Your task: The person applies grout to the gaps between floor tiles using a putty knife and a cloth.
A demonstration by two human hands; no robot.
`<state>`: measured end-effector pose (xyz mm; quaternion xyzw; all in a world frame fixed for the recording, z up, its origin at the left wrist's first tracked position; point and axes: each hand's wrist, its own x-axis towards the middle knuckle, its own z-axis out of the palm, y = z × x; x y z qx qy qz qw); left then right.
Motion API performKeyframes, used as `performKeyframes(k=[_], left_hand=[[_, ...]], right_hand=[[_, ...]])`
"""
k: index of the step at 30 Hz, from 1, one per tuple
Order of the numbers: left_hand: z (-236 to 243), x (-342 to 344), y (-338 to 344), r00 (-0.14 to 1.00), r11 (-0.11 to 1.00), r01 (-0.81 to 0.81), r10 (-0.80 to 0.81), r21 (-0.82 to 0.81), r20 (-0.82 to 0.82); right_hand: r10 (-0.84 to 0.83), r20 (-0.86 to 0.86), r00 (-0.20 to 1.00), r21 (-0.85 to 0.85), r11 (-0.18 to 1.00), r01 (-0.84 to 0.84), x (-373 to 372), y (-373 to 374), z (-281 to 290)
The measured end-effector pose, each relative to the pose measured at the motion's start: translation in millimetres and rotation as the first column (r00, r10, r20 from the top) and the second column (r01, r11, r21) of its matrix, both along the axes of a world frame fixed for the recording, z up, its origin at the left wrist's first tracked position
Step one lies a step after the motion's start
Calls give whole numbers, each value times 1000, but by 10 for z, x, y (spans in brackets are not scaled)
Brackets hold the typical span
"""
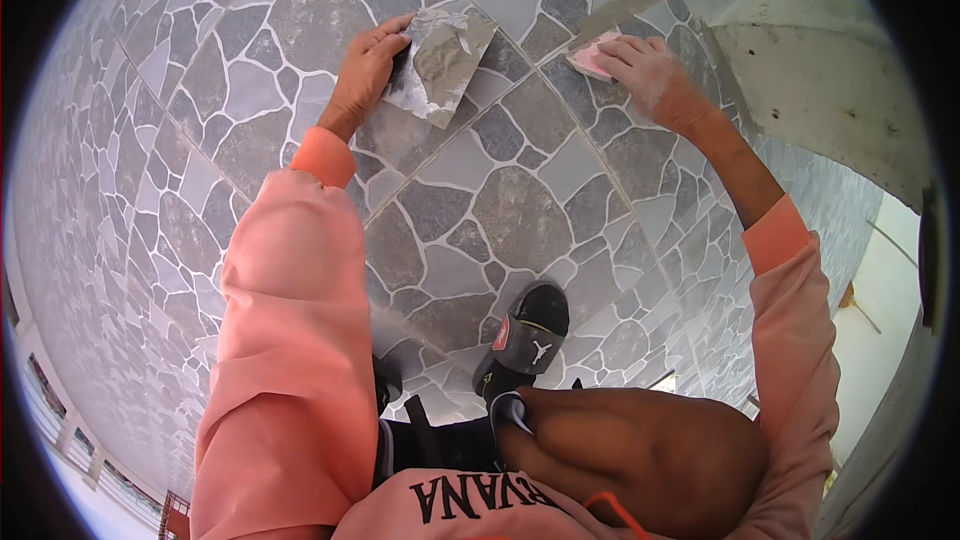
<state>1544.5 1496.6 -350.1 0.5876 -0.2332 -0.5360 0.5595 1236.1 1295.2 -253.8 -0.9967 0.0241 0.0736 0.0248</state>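
One square board (483,41), bearing grey paste (440,70), is clamped at its left edge by the left hand (372,62) (cannot tell whether it touches the stone-patterned tiles (520,215)). Right hand (652,78): fingers closed over a pinkish-white pad (588,56), just beside the near end of a long grey smear (632,8).

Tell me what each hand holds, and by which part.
The left hand holds a flat square plate bearing grey paste, by its left edge. The right hand holds a small pink pad, by its right side.
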Motion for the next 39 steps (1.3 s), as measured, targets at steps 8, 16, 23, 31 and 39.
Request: performKeyframes(k=[8, 16, 23, 31, 39], left_hand=[[-21, 27, 21, 995, 1000, 13, -11, 20, -101], [145, -151, 33, 969, 994, -108, 107, 9, -223], [318, -311, 120, 974, 993, -117, 108, -32, -200], [517, -399, 161, 982, 992, -74, 55, -102, -182], [745, -398, 205, 982, 992, -30, 6, -124, -189]], right_hand=[[-35, -25, 999, -55, 998, 34, 50, 159, 6], [-689, -583, 430, 780, -328, 532, -172, 368, 559], [-530, -648, 547, 658, -751, 52, -256, 937, 593], [-435, -561, 704, 559, -827, -66, -219, 1130, 722], [-478, -334, 812, 717, -689, -110, 12, 949, 949]])
